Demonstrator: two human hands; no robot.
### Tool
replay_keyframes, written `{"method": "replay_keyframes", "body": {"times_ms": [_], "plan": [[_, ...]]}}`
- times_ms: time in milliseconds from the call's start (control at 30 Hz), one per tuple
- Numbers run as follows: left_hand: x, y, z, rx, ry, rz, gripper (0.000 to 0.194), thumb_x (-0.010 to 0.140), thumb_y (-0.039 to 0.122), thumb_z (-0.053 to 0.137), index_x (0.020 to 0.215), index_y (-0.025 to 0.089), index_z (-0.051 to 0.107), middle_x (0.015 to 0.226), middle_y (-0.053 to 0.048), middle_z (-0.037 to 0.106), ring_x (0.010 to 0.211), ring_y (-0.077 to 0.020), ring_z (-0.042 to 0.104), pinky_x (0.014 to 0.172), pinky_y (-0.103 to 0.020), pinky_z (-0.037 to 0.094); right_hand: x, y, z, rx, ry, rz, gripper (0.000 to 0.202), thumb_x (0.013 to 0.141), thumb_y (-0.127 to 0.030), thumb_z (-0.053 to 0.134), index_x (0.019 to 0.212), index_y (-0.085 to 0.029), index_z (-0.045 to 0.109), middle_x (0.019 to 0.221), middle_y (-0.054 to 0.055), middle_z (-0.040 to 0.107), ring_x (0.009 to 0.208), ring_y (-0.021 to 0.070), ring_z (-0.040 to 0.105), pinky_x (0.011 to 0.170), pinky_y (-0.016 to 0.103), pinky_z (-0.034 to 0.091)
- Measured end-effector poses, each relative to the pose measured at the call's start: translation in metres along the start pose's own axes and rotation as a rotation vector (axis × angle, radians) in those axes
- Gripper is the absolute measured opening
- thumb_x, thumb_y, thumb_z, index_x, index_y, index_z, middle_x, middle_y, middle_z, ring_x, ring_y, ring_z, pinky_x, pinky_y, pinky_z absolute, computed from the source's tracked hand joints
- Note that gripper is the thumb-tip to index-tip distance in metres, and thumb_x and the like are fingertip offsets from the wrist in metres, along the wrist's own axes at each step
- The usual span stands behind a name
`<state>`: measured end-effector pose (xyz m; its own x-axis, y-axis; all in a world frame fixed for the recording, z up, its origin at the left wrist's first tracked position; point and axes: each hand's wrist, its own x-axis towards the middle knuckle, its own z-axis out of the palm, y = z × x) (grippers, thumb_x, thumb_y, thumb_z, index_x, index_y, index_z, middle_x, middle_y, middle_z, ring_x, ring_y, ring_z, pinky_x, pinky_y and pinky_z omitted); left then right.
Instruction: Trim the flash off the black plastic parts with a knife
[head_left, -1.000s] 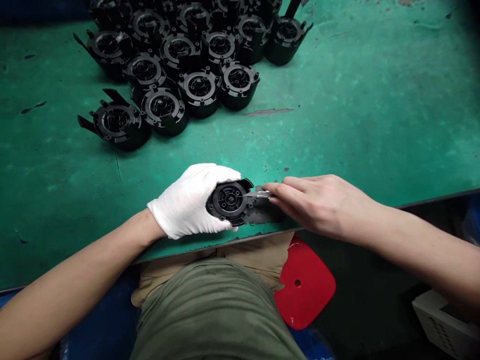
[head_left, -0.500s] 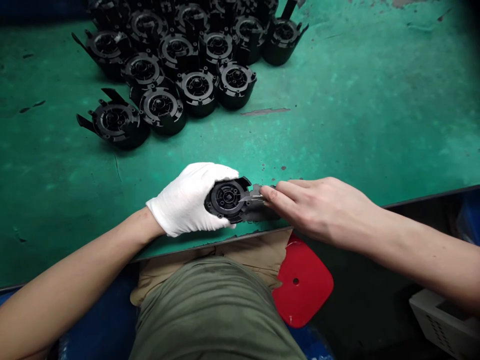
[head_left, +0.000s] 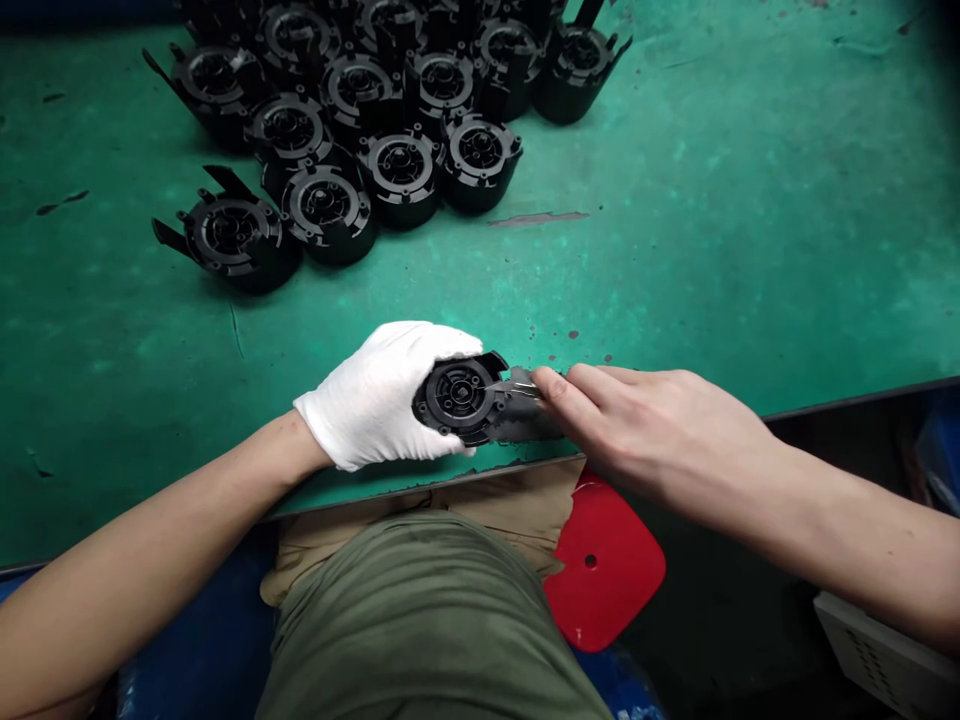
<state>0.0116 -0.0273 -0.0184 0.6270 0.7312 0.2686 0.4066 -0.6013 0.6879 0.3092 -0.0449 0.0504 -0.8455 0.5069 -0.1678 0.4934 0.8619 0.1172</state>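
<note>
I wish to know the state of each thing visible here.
Held black part: ribbed face up, gripped
Thin metal tool: pointed toward that part; contact unclear
Left hand: gloved, closed around that part
Right hand: bare, closed on the tool
Other black parts: grouped together, round faces up
Green tabletop: worn, with dark marks
Red seat: partly covered

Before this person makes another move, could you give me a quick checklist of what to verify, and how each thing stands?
1. Left hand gripping the round black part: ok.
2. Thin metal tool held in the right hand: ok.
3. Tool's tip touching the part: cannot tell, too small.
4. Tool's tip apart from the left hand: ok.
5. Both hands gloved: not ok, the right is bare.
6. Other black parts away from both hands: ok, farther back on the green table.
</note>
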Motion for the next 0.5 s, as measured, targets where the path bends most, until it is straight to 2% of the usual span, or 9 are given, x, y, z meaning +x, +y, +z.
{"method": "replay_keyframes", "body": {"times_ms": [200,367,500], "plan": [[0.0011,0.0006,-0.001,-0.009,-0.016,-0.018,0.075,0.076,0.056,0.093,0.134,0.019,0.061,0.127,-0.012,0.077,0.117,-0.0324,0.076,0.103,-0.045,0.057,0.0007,-0.0018,-0.0029,-0.074,0.054,-0.03,0.047,0.09,0.001,0.048,0.135,-0.004,0.059,0.085,0.007,0.068,0.067,0.0214,0.063,0.056,0.037,0.035],[0.0009,0.0004,-0.001,-0.011,-0.017,-0.016,0.073,0.077,0.055,0.092,0.134,0.019,0.062,0.126,-0.012,0.077,0.116,-0.0325,0.076,0.103,-0.045,0.057,0.0015,0.0001,-0.0023,-0.07,0.047,-0.06,0.044,0.092,0.0,0.047,0.133,-0.003,0.061,0.084,0.007,0.068,0.066,0.022,0.063,0.055,0.038,0.034],[0.0017,0.0001,-0.0015,0.015,-0.003,0.013,0.073,0.077,0.055,0.091,0.133,0.019,0.062,0.126,-0.014,0.077,0.116,-0.0336,0.076,0.102,-0.046,0.058,0.0049,0.0054,-0.0031,-0.027,0.0,-0.094,0.044,0.093,-0.001,0.049,0.135,-0.007,0.06,0.085,0.006,0.068,0.065,0.0201,0.06,0.053,0.036,0.03]]}}
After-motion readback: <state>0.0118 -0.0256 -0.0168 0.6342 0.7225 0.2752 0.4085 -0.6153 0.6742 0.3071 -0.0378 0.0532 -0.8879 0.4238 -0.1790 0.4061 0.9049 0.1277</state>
